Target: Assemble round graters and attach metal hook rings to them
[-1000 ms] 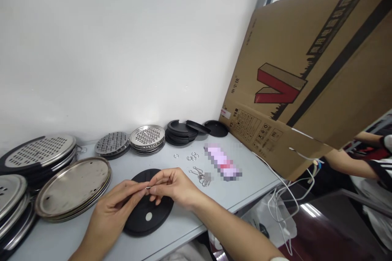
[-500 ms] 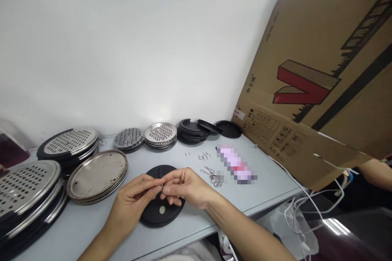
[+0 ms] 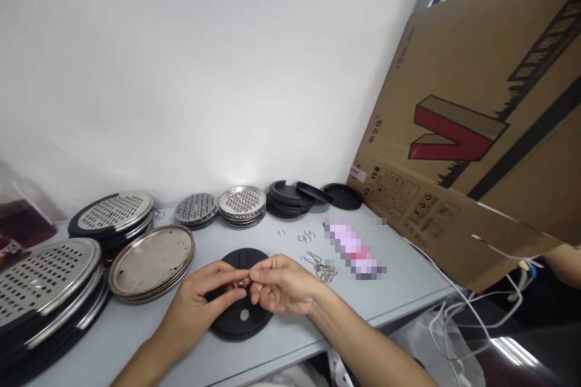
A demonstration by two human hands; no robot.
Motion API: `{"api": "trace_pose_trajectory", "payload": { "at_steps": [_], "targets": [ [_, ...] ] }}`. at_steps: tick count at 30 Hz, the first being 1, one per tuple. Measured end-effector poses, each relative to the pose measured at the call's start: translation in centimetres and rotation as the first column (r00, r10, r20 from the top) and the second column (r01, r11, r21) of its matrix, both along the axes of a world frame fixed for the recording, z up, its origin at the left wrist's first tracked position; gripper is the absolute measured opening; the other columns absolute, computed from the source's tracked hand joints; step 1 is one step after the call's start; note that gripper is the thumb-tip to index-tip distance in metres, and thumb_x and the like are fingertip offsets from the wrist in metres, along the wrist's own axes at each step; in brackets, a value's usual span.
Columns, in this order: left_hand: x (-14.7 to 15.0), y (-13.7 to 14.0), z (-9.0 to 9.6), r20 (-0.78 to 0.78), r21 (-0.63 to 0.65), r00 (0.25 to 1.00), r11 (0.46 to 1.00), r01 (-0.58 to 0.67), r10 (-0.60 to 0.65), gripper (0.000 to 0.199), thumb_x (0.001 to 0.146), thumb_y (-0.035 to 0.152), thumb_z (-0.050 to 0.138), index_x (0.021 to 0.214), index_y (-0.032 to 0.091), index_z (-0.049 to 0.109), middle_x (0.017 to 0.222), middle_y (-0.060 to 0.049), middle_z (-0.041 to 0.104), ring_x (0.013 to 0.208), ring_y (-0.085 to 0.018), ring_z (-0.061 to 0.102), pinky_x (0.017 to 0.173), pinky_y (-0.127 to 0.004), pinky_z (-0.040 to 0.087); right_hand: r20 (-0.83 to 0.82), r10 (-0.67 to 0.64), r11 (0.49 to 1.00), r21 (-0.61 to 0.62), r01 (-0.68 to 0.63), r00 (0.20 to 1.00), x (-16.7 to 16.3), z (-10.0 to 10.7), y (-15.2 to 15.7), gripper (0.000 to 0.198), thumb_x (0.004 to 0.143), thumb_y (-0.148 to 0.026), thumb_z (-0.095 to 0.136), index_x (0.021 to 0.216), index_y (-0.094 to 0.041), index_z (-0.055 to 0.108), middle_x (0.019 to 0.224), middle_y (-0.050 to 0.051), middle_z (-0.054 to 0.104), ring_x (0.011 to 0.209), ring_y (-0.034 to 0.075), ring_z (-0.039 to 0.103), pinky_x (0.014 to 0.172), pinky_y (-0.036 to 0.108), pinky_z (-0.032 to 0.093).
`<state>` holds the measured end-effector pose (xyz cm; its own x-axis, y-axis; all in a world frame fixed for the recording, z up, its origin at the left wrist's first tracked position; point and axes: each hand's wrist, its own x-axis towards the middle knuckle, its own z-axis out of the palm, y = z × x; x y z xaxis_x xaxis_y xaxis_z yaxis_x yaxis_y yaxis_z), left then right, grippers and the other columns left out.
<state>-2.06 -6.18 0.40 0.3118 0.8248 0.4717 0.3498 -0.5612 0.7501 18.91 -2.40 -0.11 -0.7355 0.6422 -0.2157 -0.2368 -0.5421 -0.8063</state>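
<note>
Small metal rings (image 3: 240, 283) show between my two hands. My left hand (image 3: 200, 299) has its thumb and fingers closed around them from one side. From the other side, my right hand (image 3: 284, 287) pinches at a ring with thumb and forefinger, its other fingers curled. Just beneath the hands a round black disc (image 3: 233, 328) lies flat on the table, with a pale round spot near its front. To the right of my right hand are a small heap of metal clips and rings (image 3: 323, 268) and several loose rings (image 3: 306, 236).
Stacked graters (image 3: 45, 272) and round metal plates (image 3: 152, 260) line the left. Farther back stand smaller graters (image 3: 242, 201) and black round holders (image 3: 290, 195). A pixelated pinkish item (image 3: 354, 248) lies right, near a large cardboard box (image 3: 454, 193). White cables (image 3: 467, 329) hang off the edge.
My fingers have shifted: left thumb and fingers are farther apart, and more of the rings shows between them. The view has moved slightly.
</note>
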Motion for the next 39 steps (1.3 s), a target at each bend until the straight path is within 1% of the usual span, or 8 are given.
{"api": "trace_pose_trajectory", "payload": {
  "at_steps": [7, 12, 17, 21, 25, 28, 33, 39],
  "targets": [
    [0.6, -0.6, -0.4, -0.072, 0.195, 0.997, 0.981, 0.001, 0.013, 0.031, 0.088, 0.017, 0.069, 0.117, 0.027, 0.073, 0.093, -0.003, 0.070, 0.081, -0.014, 0.069, 0.073, -0.021, 0.057, 0.031, -0.012, 0.998, -0.057, 0.014, 0.999, 0.1, 0.3, -0.2, 0.033, 0.068, -0.035, 0.086, 0.079, -0.009, 0.069, 0.053, -0.002, 0.060, 0.033, 0.001, 0.035, 0.030, 0.015, 0.012],
    [0.6, -0.6, -0.6, -0.060, 0.254, 0.998, 0.967, -0.011, 0.027, 0.033, 0.089, 0.013, 0.067, 0.118, 0.027, 0.072, 0.094, -0.003, 0.069, 0.082, -0.014, 0.069, 0.072, -0.020, 0.056, 0.053, -0.031, 0.999, 0.022, 0.029, 0.998, 0.2, 0.0, 0.0, 0.033, 0.068, -0.034, 0.086, 0.075, -0.007, 0.070, 0.064, 0.003, 0.066, 0.036, 0.003, 0.047, 0.029, 0.016, 0.017],
    [0.4, -0.5, -0.3, 0.005, 0.105, 0.998, 0.993, -0.055, 0.055, 0.027, 0.086, 0.017, 0.072, 0.111, 0.028, 0.076, 0.090, -0.002, 0.071, 0.080, -0.014, 0.069, 0.072, -0.020, 0.057, 0.054, -0.068, 0.991, 0.116, 0.061, 0.996, 0.1, 0.0, -0.2, 0.040, 0.067, -0.037, 0.087, 0.090, -0.009, 0.071, 0.072, 0.005, 0.072, 0.045, 0.008, 0.059, 0.037, 0.016, 0.037],
    [0.5, -0.5, -0.1, 0.087, -0.087, 0.993, 0.994, -0.066, 0.074, 0.016, 0.084, 0.022, 0.073, 0.099, 0.026, 0.079, 0.083, -0.002, 0.073, 0.074, -0.015, 0.070, 0.068, -0.020, 0.058, 0.064, -0.123, 0.958, 0.270, 0.101, 0.990, -0.3, 0.3, -0.7, 0.047, 0.064, -0.043, 0.087, 0.091, -0.009, 0.070, 0.072, 0.004, 0.071, 0.045, 0.009, 0.059, 0.037, 0.018, 0.039],
    [0.7, -0.5, -0.1, 0.104, -0.092, 0.991, 0.993, -0.076, 0.085, 0.016, 0.082, 0.024, 0.074, 0.097, 0.026, 0.080, 0.080, -0.002, 0.073, 0.072, -0.015, 0.070, 0.066, -0.021, 0.058, 0.130, -0.088, 0.919, 0.394, 0.030, 0.988, -0.5, 0.4, -1.2, 0.043, 0.075, -0.051, 0.077, 0.087, -0.010, 0.069, 0.063, 0.000, 0.064, 0.044, 0.007, 0.054, 0.041, 0.019, 0.040],
    [0.5, -0.5, -0.1, 0.057, -0.053, 0.995, 0.995, -0.081, 0.084, 0.017, 0.083, 0.024, 0.074, 0.099, 0.027, 0.079, 0.082, -0.002, 0.073, 0.073, -0.016, 0.070, 0.067, -0.021, 0.057, 0.215, -0.118, 0.798, 0.601, -0.036, 0.970, -0.3, 0.8, -1.6, 0.035, 0.092, -0.044, 0.059, 0.075, -0.014, 0.064, 0.056, -0.005, 0.052, 0.046, 0.007, 0.048, 0.047, 0.021, 0.039],
    [0.2, -0.5, -0.5, 0.022, 0.062, 0.995, 0.993, -0.098, 0.096, 0.023, 0.085, 0.021, 0.073, 0.106, 0.028, 0.077, 0.085, 0.000, 0.071, 0.071, -0.013, 0.067, 0.068, -0.020, 0.055, 0.248, -0.347, 0.425, 0.901, -0.085, 0.905, -0.2, 1.9, -2.3, 0.027, 0.100, -0.027, 0.044, 0.084, -0.018, 0.063, 0.077, 0.000, 0.052, 0.074, 0.013, 0.051, 0.070, 0.025, 0.043],
    [0.5, -0.4, -0.6, 0.013, 0.115, 0.996, 0.989, -0.090, 0.089, 0.026, 0.087, 0.019, 0.071, 0.111, 0.027, 0.075, 0.090, -0.001, 0.070, 0.074, -0.013, 0.067, 0.071, -0.021, 0.055, 0.315, -0.358, 0.422, 0.894, -0.149, 0.879, 0.0, 2.2, -2.1, 0.029, 0.103, -0.028, 0.038, 0.090, -0.018, 0.062, 0.080, 0.000, 0.050, 0.074, 0.013, 0.050, 0.070, 0.025, 0.041]
  ]
}}
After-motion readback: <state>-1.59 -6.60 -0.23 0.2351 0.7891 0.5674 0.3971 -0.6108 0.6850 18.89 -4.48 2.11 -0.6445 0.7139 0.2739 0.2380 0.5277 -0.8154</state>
